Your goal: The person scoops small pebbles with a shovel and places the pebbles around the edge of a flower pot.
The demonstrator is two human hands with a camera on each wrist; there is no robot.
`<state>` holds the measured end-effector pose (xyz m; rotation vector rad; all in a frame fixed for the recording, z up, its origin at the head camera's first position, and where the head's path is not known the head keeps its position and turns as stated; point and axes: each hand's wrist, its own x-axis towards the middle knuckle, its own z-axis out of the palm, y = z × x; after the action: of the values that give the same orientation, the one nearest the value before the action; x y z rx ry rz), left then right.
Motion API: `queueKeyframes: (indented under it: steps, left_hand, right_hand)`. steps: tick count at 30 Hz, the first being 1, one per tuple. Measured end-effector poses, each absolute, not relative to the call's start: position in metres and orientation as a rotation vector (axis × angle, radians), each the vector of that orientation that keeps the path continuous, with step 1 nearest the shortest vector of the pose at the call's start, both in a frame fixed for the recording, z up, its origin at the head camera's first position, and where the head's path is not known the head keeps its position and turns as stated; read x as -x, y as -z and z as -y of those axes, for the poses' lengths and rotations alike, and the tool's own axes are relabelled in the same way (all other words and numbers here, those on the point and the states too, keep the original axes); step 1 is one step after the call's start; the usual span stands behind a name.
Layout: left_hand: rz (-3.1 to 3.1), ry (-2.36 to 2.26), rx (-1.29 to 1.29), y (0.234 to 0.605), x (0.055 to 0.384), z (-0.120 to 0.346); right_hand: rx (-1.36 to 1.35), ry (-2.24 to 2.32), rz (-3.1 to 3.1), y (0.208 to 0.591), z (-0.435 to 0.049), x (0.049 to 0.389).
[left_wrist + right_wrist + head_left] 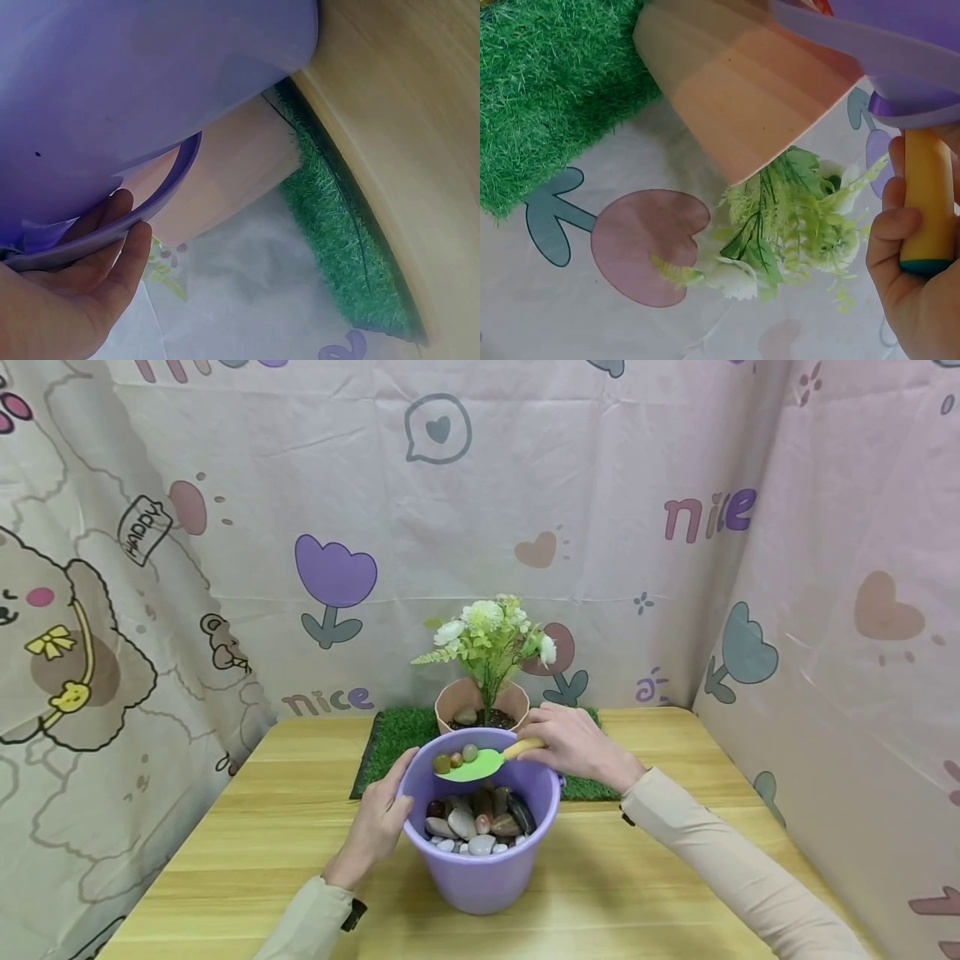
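Observation:
A purple bucket (483, 881) stands on the table with several stones (480, 823) in its bottom. My left hand (378, 818) grips the bucket's left side at the rim, thumb over the edge; in the left wrist view its fingers (124, 259) lie against the bucket's curved purple handle (174, 174). With my right hand (573, 739) I hold a small garden trowel by its yellow handle (928, 199). Its light green blade (482, 767) is over the bucket's opening, and a few small round pebbles (456, 759) rest on it.
Behind the bucket stands a pink flowerpot (447, 702) with white flowers (482, 616), soil and a stone in it. The pot is on a green artificial grass mat (405, 735). Wooden table (255, 860) surrounds the bucket; a printed cloth (480, 510) hangs behind.

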<state>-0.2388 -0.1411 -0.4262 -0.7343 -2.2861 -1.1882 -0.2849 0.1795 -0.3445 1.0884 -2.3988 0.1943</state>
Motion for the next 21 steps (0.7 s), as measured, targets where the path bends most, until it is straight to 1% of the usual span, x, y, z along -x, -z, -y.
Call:
queueKeyframes:
  steps: [21]
  left_hand:
    - [2.311, 1.185, 0.715, 0.4251, 0.2386, 0.1404]
  right_hand:
    - [-1.024, -0.378, 2.44, 0.3503, -0.1751, 0.2887]
